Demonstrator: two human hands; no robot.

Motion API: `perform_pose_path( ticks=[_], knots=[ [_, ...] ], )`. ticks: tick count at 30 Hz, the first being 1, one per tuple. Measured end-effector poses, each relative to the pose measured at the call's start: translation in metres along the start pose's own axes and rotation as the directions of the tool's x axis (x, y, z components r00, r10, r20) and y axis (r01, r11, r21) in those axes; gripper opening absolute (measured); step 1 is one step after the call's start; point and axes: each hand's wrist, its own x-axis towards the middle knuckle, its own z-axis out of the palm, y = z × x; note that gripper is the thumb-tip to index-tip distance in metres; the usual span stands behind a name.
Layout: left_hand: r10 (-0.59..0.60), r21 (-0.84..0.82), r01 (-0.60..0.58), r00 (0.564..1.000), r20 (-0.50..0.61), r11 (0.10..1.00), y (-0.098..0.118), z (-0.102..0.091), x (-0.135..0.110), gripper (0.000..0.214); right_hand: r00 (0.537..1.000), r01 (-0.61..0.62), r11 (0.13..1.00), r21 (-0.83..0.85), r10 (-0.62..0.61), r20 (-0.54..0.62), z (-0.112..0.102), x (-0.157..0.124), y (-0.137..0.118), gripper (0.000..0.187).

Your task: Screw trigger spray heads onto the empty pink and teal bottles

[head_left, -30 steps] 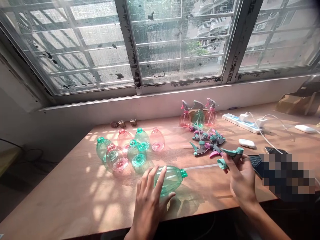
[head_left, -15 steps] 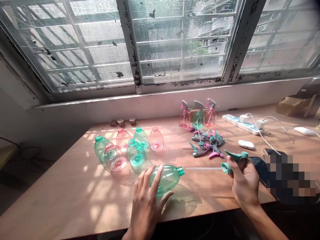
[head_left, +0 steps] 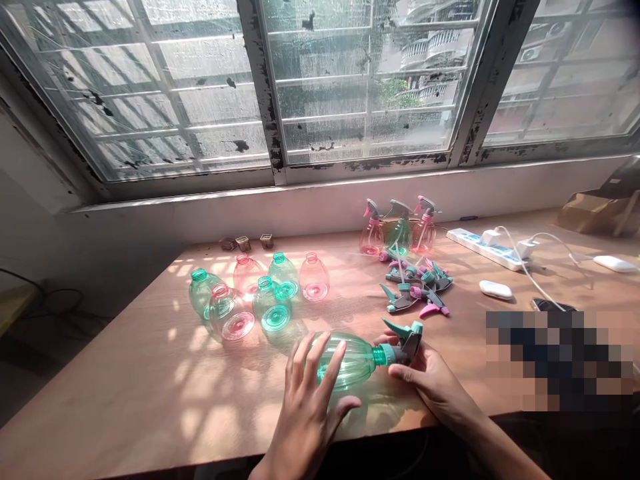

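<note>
A clear green bottle (head_left: 350, 363) lies tilted on its side just above the front of the table, its neck toward the right. My left hand (head_left: 313, 400) grips its body from the near side, fingers over the top and thumb below. At the neck sits a grey and teal trigger spray head (head_left: 404, 345), its teal collar against the threads. My right hand (head_left: 435, 380) holds this head between thumb and fingers. The dip tube is inside the bottle. Whether the collar is screwed on, I cannot tell.
Several open green and pink bottles (head_left: 314, 279) stand at the left. Loose spray heads (head_left: 417, 283) lie in a pile, with three assembled spray bottles (head_left: 399, 230) behind. A power strip (head_left: 485, 248), a white case (head_left: 495, 289) and a phone (head_left: 553, 305) are on the right.
My right hand has moved left with the spray head, and its dip tube has gone into the bottle until the collar met the neck. The bottle has shifted slightly right.
</note>
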Motion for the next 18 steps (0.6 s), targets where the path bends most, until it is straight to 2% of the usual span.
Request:
perform_pose_path(
  ticks=[1, 3, 6, 8, 9, 12, 15, 18],
  knots=[
    [-0.025, -0.083, 0.027, 0.999, 0.021, 0.996, -0.001, 0.001, -0.002, 0.057, 0.999, -0.034, 0.999, -0.013, 0.035, 0.026, -0.001, 0.0, -0.002, 0.056],
    [-0.159, -0.263, 0.166, 0.986, 0.047, 0.95, -0.005, 0.003, -0.005, 0.061, 0.996, -0.081, 0.996, -0.043, 0.082, 0.035, -0.001, -0.001, -0.005, 0.055],
    [-0.418, -0.529, 0.424, 0.898, 0.139, 0.735, -0.014, 0.006, -0.006, 0.09, 0.997, -0.075, 0.995, -0.065, 0.077, 0.022, 0.0, -0.003, -0.009, 0.049],
    [-0.454, -0.609, 0.497, 0.858, 0.239, 0.619, -0.019, 0.007, -0.003, 0.098, 0.997, -0.061, 0.994, -0.089, 0.064, 0.032, 0.001, -0.004, -0.011, 0.045],
    [-0.439, -0.62, 0.504, 0.857, 0.272, 0.601, -0.02, 0.007, -0.002, 0.095, 0.997, -0.054, 0.994, -0.1, 0.059, 0.042, 0.001, -0.004, -0.011, 0.044],
    [-0.383, -0.6, 0.467, 0.883, 0.273, 0.65, -0.021, 0.006, 0.001, 0.086, 0.996, -0.026, 0.993, -0.117, 0.035, 0.081, 0.002, -0.004, -0.011, 0.042],
    [-0.376, -0.561, 0.431, 0.901, 0.218, 0.707, -0.024, 0.008, -0.002, 0.096, 0.997, -0.024, 0.995, -0.098, 0.031, 0.07, 0.004, -0.002, -0.007, 0.045],
    [-0.387, -0.552, 0.439, 0.897, 0.214, 0.709, -0.027, 0.012, -0.007, 0.108, 0.995, -0.088, 0.995, -0.043, 0.09, 0.047, 0.008, -0.001, -0.004, 0.052]
  ],
)
